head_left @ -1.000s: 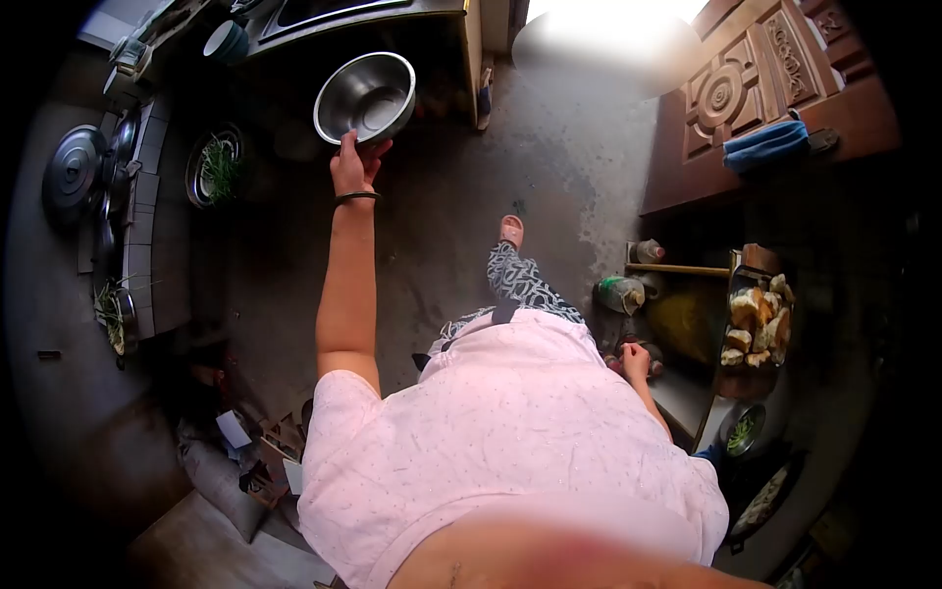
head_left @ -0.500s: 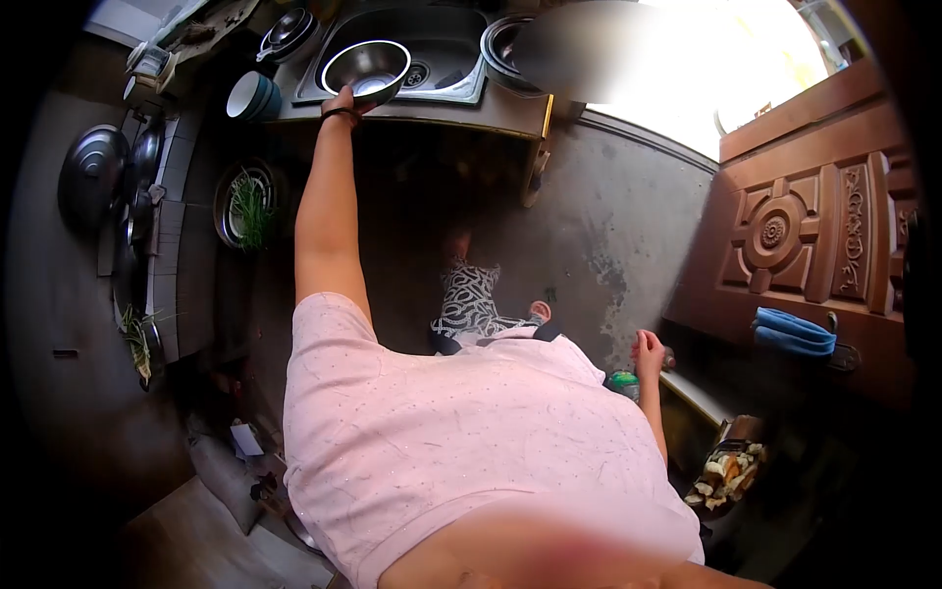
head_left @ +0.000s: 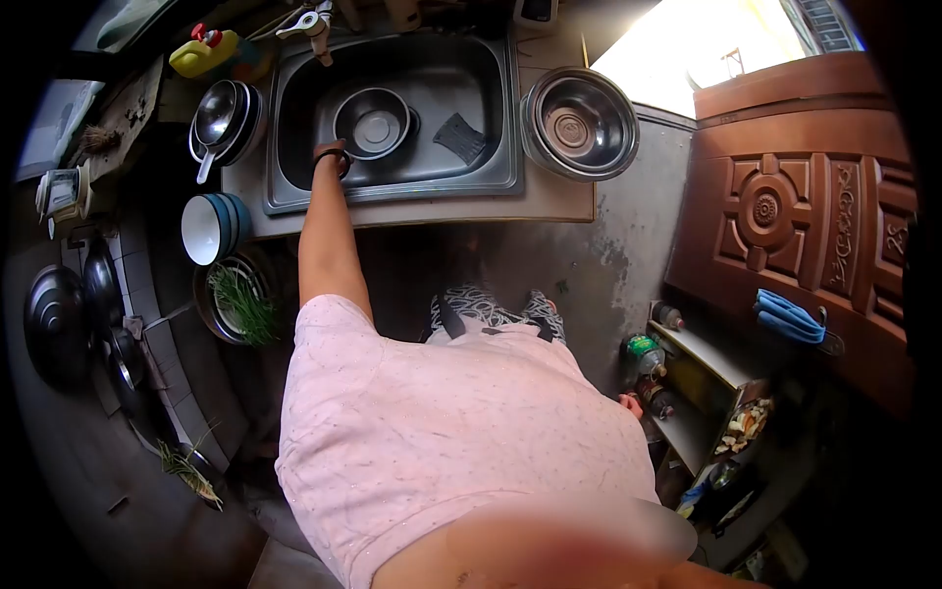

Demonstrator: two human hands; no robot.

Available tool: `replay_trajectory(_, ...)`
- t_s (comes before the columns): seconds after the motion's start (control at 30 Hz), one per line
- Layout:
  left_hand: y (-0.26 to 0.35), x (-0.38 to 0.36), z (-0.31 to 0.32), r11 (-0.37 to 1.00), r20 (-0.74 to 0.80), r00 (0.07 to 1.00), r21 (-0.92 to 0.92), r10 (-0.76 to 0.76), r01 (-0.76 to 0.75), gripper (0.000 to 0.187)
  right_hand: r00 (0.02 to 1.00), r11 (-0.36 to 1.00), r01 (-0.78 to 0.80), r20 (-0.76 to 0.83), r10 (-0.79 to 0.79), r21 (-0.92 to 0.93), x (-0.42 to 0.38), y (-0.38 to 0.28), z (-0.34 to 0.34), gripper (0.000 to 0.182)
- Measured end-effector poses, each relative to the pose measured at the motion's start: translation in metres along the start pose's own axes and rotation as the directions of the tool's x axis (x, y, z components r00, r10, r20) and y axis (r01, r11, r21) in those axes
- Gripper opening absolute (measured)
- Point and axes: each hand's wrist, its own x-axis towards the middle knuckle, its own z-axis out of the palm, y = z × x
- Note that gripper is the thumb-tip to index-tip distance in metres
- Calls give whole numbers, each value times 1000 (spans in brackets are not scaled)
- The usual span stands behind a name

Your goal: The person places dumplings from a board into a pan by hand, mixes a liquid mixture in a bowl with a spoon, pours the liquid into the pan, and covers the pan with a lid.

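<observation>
My left hand (head_left: 331,154) reaches over the front edge of the steel sink (head_left: 471,188). Its fingers are closed on the left side of a metal bowl (head_left: 377,123), which is inside the basin with its mouth upward. A dark band is round the wrist. To the bowl's right a grey cloth or pad (head_left: 458,138) lies on the basin floor. My right hand (head_left: 630,404) is low at my right side, mostly hidden by the pink shirt, near bottles on a shelf. Only a bit of its fingers shows, too little to tell their shape.
Stacked metal basins (head_left: 581,125) stand right of the sink. Left are pans (head_left: 220,116), blue-white bowls (head_left: 206,229) and green stalks (head_left: 243,306). A tap (head_left: 314,31) and yellow bottle (head_left: 204,55) are behind. At right are a shelf (head_left: 721,350) and brown door (head_left: 770,211).
The view has shifted toward the sink. My left hand has lowered the metal bowl from above the sink's front edge into the basin. My right hand has gone partly behind the shirt.
</observation>
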Motion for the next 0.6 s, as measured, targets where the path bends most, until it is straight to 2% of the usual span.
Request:
replay_trajectory(0.03, 6, 0, -6, 969, -139, 972, 186, 191, -164, 50, 996, 995, 85, -12, -85, -49, -3, -10, 7, 16)
replay_trajectory(0.07, 18, -9, -19, 877, -235, 888, 383, 396, -290, 48, 999, 994, 46, 8, -46, -97, 1, -16, 13, 17)
replay_trajectory(0.1, 34, -22, -32, 732, -276, 753, 572, 597, -370, 47, 1000, 998, 18, 2, -18, -56, 5, -20, 20, 17)
replay_trajectory(0.17, 70, -57, -57, 629, -315, 545, 353, 777, -692, 51, 999, 998, -49, -21, 49, 34, 8, -28, 34, 18)
replay_trajectory(0.2, 89, -87, -65, 518, -353, 444, 149, 824, -842, 51, 1000, 999, -19, -11, 20, 38, 11, -32, 43, 18)
replay_trajectory(0.23, 108, -109, -71, 427, -391, 374, 56, 841, -902, 46, 1000, 999, -1, -13, 1, 44, 10, -40, 47, 18)
replay_trajectory(0.27, 127, -157, -77, 338, -431, 269, 91, 861, -937, 43, 1000, 1000, 3, -3, -3, 23, 3, -53, 53, 18)
replay_trajectory(0.3, 137, -202, -78, 228, -476, 223, -48, 851, -973, 43, 1000, 1000, 10, 3, -10, 6, -1, -71, 61, 19)
replay_trajectory(0.37, 138, -288, -71, 30, -527, 8, 33, 850, -999, 39, 998, 998, 56, 13, -56, -17, -13, -92, 76, 19)
replay_trajectory(0.4, 129, -316, -65, -94, -484, -150, 138, 862, -986, 38, 997, 996, 70, 20, -71, 50, -14, -85, 88, 22)
replay_trajectory(0.43, 116, -338, -52, -220, -447, -261, 143, 856, -965, 40, 997, 989, 81, 4, -82, 123, -18, -73, 96, 25)
replay_trajectory(0.47, 98, -358, -31, -280, -394, -283, 64, 875, -958, 40, 998, 997, 62, -2, -62, 34, -30, -74, 102, 31)
replay_trajectory(0.5, 74, -386, -7, -300, -277, -278, -38, 920, -953, 39, 999, 998, 28, -14, -29, -48, -47, -72, 106, 38)
replay_trajectory(0.53, 45, -407, 14, -239, -105, -223, -186, 969, -953, 36, 998, 990, 22, -60, -31, -139, -59, -44, 121, 48)
replay_trajectory(0.57, 15, -424, 37, -257, 63, -298, -358, 953, -898, 32, 995, 973, 1, -95, -24, -231, -67, -19, 135, 58)
replay_trajectory(0.6, -15, -441, 52, -132, 344, -300, -436, 890, -890, 28, 992, 973, -89, -107, 68, -214, -83, -6, 144, 61)
